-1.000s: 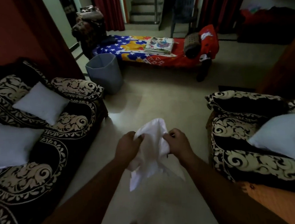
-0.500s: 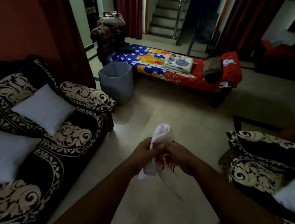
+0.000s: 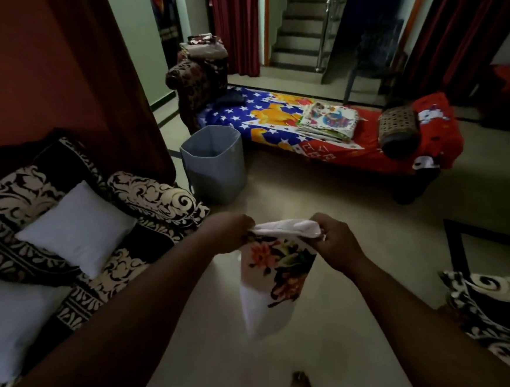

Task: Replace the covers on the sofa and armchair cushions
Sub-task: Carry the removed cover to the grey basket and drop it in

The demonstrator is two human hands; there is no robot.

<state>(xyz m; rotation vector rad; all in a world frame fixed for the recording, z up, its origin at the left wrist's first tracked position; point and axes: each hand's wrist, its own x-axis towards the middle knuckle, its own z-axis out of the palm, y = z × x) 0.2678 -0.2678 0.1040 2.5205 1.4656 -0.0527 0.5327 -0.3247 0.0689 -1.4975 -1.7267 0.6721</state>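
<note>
While no writing is legible—seemingly—both hands (image 3: 285, 239) pinch the floral cover (image 3: 279, 267).

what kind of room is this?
Most likely a home living room: a patterned sofa with bare white cushions, a daybed under a cartoon sheet, and stairs behind. Both hands hold a floral cover over the tiled floor.
</note>
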